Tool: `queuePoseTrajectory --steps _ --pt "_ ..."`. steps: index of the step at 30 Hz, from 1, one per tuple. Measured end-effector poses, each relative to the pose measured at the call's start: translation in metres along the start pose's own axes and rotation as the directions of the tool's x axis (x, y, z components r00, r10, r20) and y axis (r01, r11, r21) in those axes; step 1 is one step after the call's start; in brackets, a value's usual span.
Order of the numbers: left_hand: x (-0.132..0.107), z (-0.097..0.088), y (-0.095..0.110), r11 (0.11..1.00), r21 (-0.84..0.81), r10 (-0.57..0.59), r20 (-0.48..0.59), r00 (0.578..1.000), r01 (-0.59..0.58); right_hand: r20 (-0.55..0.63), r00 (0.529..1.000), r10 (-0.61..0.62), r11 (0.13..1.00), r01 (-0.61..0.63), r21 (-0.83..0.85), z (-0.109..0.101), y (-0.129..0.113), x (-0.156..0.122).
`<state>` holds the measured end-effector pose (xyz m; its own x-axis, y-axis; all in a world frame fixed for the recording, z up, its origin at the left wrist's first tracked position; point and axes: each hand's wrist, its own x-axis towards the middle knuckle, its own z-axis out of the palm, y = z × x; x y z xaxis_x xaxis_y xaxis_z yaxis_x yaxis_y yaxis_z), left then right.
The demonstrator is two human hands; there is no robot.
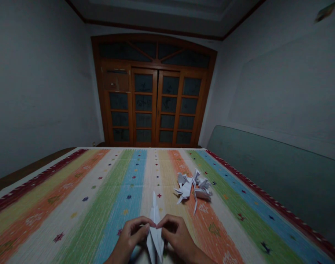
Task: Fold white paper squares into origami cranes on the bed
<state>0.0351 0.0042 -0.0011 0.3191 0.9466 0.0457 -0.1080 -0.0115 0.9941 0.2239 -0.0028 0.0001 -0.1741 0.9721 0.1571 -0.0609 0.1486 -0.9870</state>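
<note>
Left hand (pixel 131 234) and right hand (pixel 176 234) are both nearly closed, pinching the folded paper (pixel 155 234) between them over the striped mat (pixel 74 220). Origami pile (pixel 192 189) is sitting just right. Risk: uneven pinch pressure could skew the crease or tear the paper.

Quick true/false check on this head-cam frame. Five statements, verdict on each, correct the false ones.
1. The left hand and right hand both pinch a narrow folded white paper piece. True.
2. The loose folded paper figures lie left of the hands. False: they lie ahead and to the right, apart from the hands.
3. The cloth under the hands has lengthwise coloured stripes. True.
4. A second person's hands show. False: only one pair shows.
5. Glazed wooden doors stand at the far end. True.
</note>
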Motion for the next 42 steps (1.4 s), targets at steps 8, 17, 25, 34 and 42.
queuePoseTrajectory --steps 8,17,25,34,42 --pt "0.004 0.006 0.011 0.988 0.154 0.031 -0.119 0.992 -0.012 0.086 0.996 0.012 1.000 -0.013 0.011 -0.006 0.002 -0.001" --pt "-0.008 0.009 0.021 0.947 0.296 0.160 -0.110 0.981 -0.121 -0.059 0.998 -0.007 0.998 0.004 -0.057 -0.005 -0.008 0.000" --pt "-0.014 0.011 0.045 0.758 0.505 0.491 -0.026 0.871 -0.413 -0.048 0.882 -0.468 0.809 0.407 -0.423 -0.013 -0.017 -0.010" --pt "-0.010 0.000 0.036 0.174 0.628 0.835 0.314 0.452 -0.758 0.234 0.574 -0.784 0.422 0.770 -0.478 -0.020 -0.018 -0.011" --pt "-0.004 -0.009 0.030 -0.285 0.626 0.714 0.644 0.274 -0.726 0.335 0.628 -0.703 0.302 0.689 -0.659 -0.019 -0.005 -0.005"
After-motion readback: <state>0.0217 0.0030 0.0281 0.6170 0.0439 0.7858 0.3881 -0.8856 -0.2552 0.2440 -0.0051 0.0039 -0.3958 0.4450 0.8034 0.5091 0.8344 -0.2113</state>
